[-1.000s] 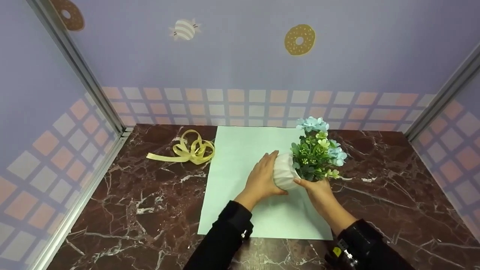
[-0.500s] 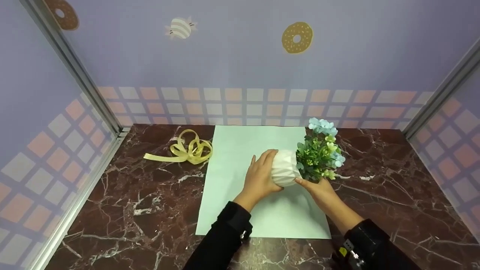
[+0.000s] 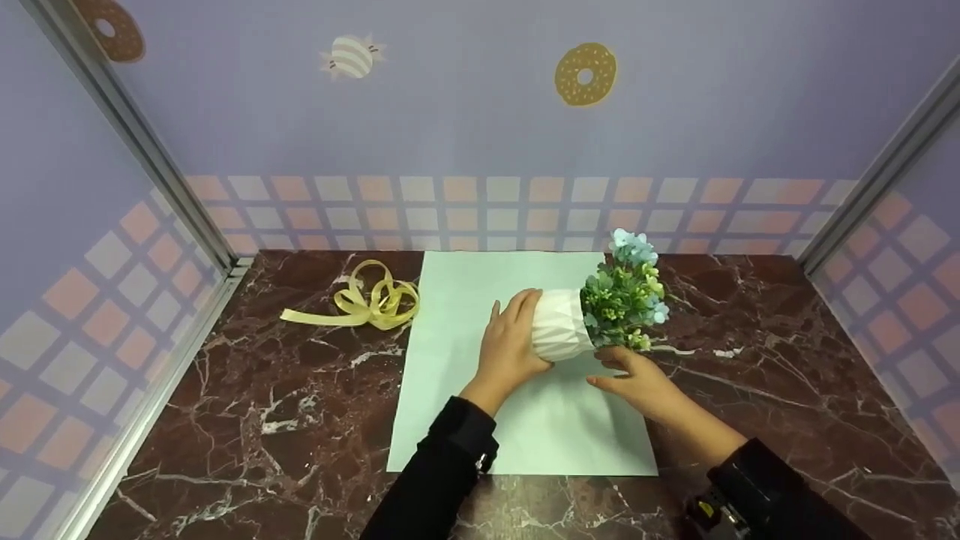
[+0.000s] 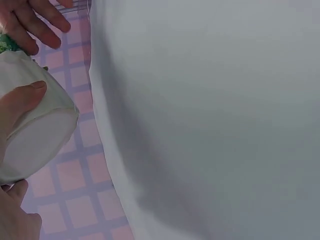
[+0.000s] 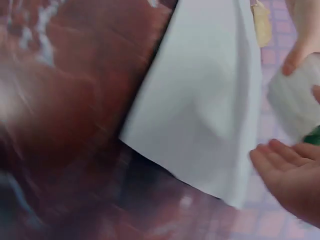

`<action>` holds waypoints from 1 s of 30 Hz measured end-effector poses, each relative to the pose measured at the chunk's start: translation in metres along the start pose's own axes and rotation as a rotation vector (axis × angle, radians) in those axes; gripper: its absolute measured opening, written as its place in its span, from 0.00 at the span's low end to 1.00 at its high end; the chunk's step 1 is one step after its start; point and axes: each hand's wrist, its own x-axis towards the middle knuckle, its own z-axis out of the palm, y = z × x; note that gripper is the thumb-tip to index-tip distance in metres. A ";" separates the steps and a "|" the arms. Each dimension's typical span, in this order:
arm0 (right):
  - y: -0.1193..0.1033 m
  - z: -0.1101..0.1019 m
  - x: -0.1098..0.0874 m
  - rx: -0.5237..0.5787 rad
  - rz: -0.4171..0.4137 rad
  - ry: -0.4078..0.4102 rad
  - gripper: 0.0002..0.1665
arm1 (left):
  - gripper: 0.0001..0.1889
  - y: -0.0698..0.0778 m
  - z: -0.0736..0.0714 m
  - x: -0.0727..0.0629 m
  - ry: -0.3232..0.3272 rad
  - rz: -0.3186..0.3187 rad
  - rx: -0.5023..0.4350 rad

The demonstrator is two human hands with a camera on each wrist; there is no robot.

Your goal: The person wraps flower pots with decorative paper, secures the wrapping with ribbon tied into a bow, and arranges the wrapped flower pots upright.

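Observation:
A white faceted flower pot (image 3: 559, 324) lies tipped on its side above a pale sheet of paper (image 3: 465, 435), its mouth facing right. Out of it come green leaves and light blue artificial flowers (image 3: 624, 296). My left hand (image 3: 510, 343) grips the pot by its base end; the left wrist view shows the thumb along the pot's wall and the flat pale underside (image 4: 42, 142). Just below the mouth and leaves is my right hand (image 3: 637, 386), thumb apart from the fingers. Its fingers look straight in the right wrist view, near the pot (image 5: 295, 100).
Left of the paper, a loosely looped yellow ribbon (image 3: 375, 304) rests on the dark red marbled tabletop (image 3: 300, 435). A lilac wall (image 3: 465, 112) with checks and printed donuts closes off the back, and side panels stand at left and right.
My right hand has let go of the pot and drawn slightly down from it. In my left hand the pot has shifted a little up and left, its flowers swinging along.

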 end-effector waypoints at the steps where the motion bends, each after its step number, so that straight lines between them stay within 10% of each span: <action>1: -0.004 -0.002 0.000 -0.048 -0.018 -0.016 0.32 | 0.56 -0.001 0.000 0.000 0.001 0.000 0.005; 7: -0.031 -0.012 0.001 -0.207 -0.208 -0.027 0.20 | 0.55 -0.002 -0.003 -0.001 -0.003 0.013 0.049; 15: -0.064 -0.031 0.021 -0.414 -0.630 0.165 0.17 | 0.59 0.000 -0.009 0.004 -0.100 0.033 0.105; 22: -0.080 -0.044 0.051 -0.578 -0.494 0.030 0.28 | 0.59 0.001 -0.015 0.016 -0.309 0.000 0.107; 30: -0.069 -0.030 0.074 -0.752 -0.422 -0.110 0.39 | 0.59 -0.007 -0.013 0.027 -0.375 -0.023 0.107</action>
